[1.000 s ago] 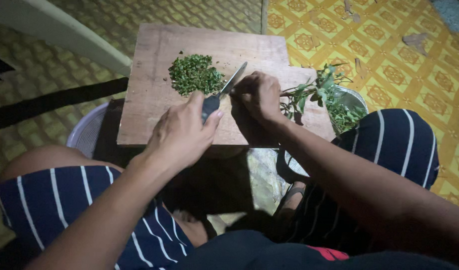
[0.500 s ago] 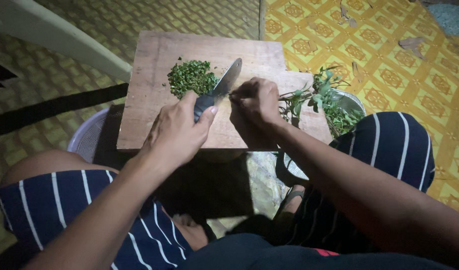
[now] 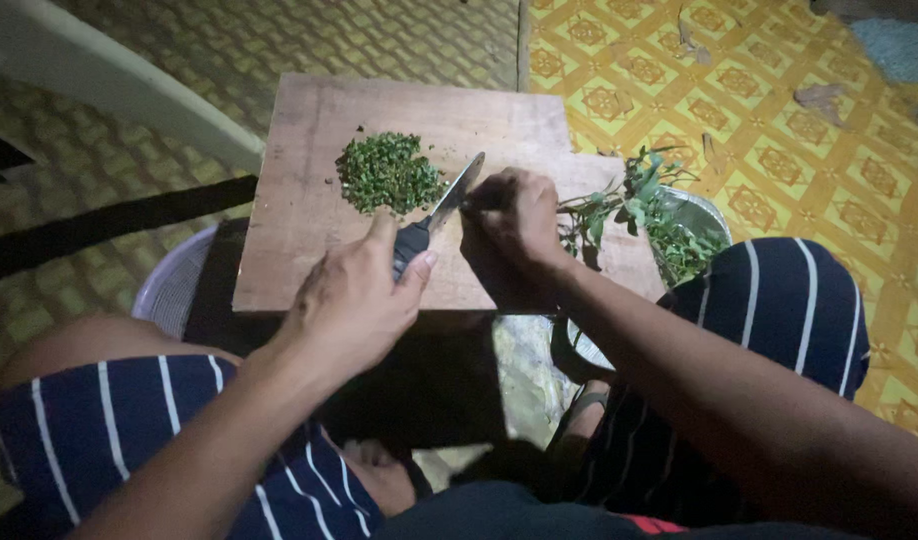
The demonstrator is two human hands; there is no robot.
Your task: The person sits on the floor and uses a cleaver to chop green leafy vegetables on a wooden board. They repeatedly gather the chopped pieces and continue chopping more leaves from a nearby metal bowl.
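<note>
Nearest the camera, the person's knees in dark striped cloth flank a wooden chopping board point(image 3: 309, 230). At the board's near edge the left hand point(image 3: 354, 295) is wrapped around the dark handle of a kitchen knife point(image 3: 441, 208), its blade angled toward the board's middle. Just right of the blade, the right hand point(image 3: 509, 235) is curled tight over a bunch of leafy green stems point(image 3: 619, 205), which trail off the board's right edge toward what looks like a metal bowl point(image 3: 704, 208). Farther in, a heap of chopped greens point(image 3: 387, 172) lies touching the blade's left side.
</note>
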